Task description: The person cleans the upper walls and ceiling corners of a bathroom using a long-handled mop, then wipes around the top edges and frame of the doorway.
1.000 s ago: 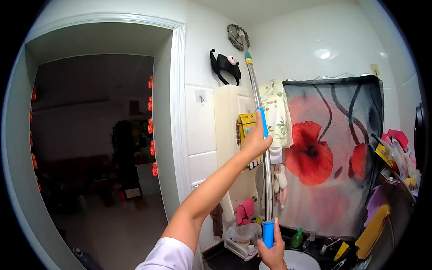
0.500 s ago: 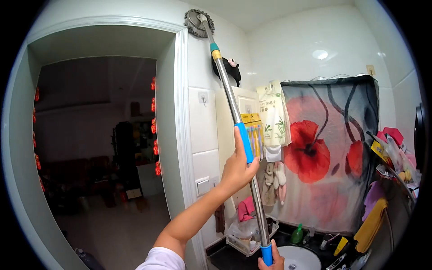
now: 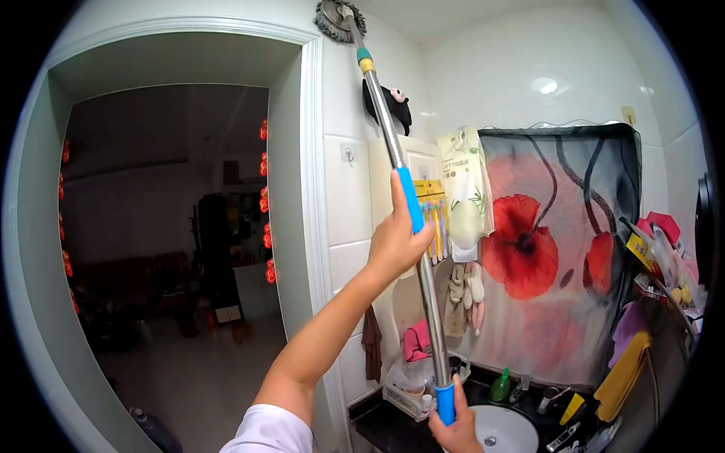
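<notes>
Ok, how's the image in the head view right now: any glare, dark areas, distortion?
Head view: a bright glare spot on the wall above the curtain; the room past the door frame is dim, its details hard to make out. Same head view: that frame bows and the corners go black, suggesting a wide lens; the pole looks fairly sharp.

Black bathrm c'top spreads either side of the R hand: white basket sits to its L, white sink is set in just R, green pump btl. stands beyond, approx. behind sink; yellow item lies farther R.
</notes>
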### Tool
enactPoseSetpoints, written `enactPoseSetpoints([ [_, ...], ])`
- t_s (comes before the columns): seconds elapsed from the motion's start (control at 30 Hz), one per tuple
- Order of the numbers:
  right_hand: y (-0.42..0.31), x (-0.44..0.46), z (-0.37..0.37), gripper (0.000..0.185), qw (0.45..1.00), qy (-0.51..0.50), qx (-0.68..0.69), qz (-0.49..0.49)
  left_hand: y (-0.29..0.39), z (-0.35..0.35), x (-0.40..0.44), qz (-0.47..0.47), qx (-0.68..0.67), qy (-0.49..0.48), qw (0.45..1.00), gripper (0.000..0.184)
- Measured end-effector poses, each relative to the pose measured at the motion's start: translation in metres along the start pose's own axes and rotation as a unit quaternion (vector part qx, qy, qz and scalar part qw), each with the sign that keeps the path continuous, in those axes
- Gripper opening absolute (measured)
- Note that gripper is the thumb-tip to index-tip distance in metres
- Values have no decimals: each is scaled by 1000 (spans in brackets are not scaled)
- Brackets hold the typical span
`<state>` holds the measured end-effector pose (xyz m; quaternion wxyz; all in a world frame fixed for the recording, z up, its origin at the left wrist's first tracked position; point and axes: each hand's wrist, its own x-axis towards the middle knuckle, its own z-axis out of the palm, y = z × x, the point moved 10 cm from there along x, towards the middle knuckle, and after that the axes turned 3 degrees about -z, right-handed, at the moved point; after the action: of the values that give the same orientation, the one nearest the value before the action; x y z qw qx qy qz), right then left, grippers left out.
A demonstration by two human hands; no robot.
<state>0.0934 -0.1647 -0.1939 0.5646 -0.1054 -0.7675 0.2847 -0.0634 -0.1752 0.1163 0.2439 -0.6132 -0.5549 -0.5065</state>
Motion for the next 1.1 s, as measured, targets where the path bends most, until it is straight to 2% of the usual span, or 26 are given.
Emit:
enactPoseSetpoints([
  [0.03, 3, -9, 7, 70, 1000, -2, 1, -6, -4, 0, -12, -3, 2, 1, 1000, 93],
  [0.07, 15, -19, 14, 70, 999, -14, 24, 34, -8, 2, -27, 0, -3, -5, 1000, 93],
  [0.17, 31, -47, 35, 71, 996, -10, 52, 69, -28, 13, -65, -17, 2, -23, 1000, 92],
  [0.23, 65, -72, 58, 72, 992, -74, 6, 104, -38, 19, -87, -23, 24, -32, 999, 93],
  [0.37, 76, -102, 79, 75, 976, -122, 54, 169, -45, 25, -124, -27, 72, -43, 996, 96],
  [0.43, 81, -113, 86, 76, 984, -110, 46, 135, -49, 29, -131, -13, 76, -42, 996, 97],
  [0.5, 87, -116, 88, 76, 989, -98, 37, 103, -55, 33, -133, -48, 64, -65, 995, 97],
  [0.6, 81, -103, 88, 74, 992, -103, 17, 75, -62, 37, -115, -44, 62, -67, 995, 97],
  [0.73, 74, -78, 82, 73, 988, -107, 23, 114, -53, 44, -79, -29, 75, -70, 994, 96],
  [0.8, 71, -71, 78, 73, 988, -94, 27, 119, -52, 51, -65, -48, 87, -105, 990, 96],
  [0.9, 59, -62, 70, 77, 994, -65, 35, 76, -51, 62, -49, -30, 81, -115, 990, 96],
  [1.0, 53, -50, 62, 80, 995, -54, 6, 88, -50, 74, -33, -28, 86, -132, 987, 97],
  [1.07, 55, -44, 60, 81, 982, -64, 82, 159, -47, 80, -23, -25, 88, -142, 986, 98],
  [1.1, 51, -40, 57, 81, 982, -63, 80, 159, -46, 84, -18, -23, 93, -150, 984, 98],
])
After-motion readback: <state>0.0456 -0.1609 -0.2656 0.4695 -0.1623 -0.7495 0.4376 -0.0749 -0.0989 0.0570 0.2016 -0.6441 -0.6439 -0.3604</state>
